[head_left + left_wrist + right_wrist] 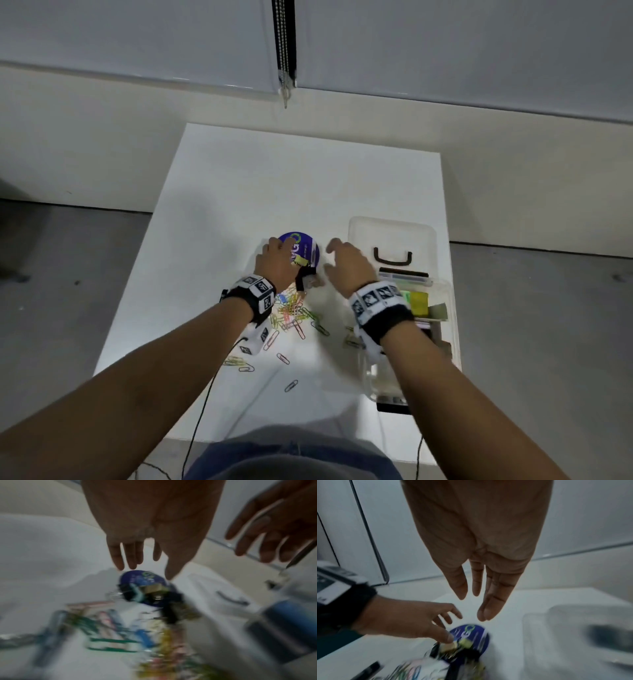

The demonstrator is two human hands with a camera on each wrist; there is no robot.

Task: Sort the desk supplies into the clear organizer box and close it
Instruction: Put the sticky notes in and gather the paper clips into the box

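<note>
A round blue disc (303, 248) lies mid-table, with black and yellow binder clips (305, 278) at its near edge. My left hand (274, 246) hovers just over the disc (142, 580), fingers spread and holding nothing. My right hand (334, 255) hangs beside it on the right, fingers straight and empty (474, 601). Several coloured paper clips (291, 311) are scattered nearer me. The clear organizer box (450, 308) stands open at the right, its lid (390, 229) folded back, with yellow and green sticky notes (419, 303) inside.
A black pen (366, 672) lies left of the clip pile. The white table (274, 171) ends just past the box on the right and drops to grey floor on both sides. Thin cables run from my wrists toward me. Both wrist views are blurred.
</note>
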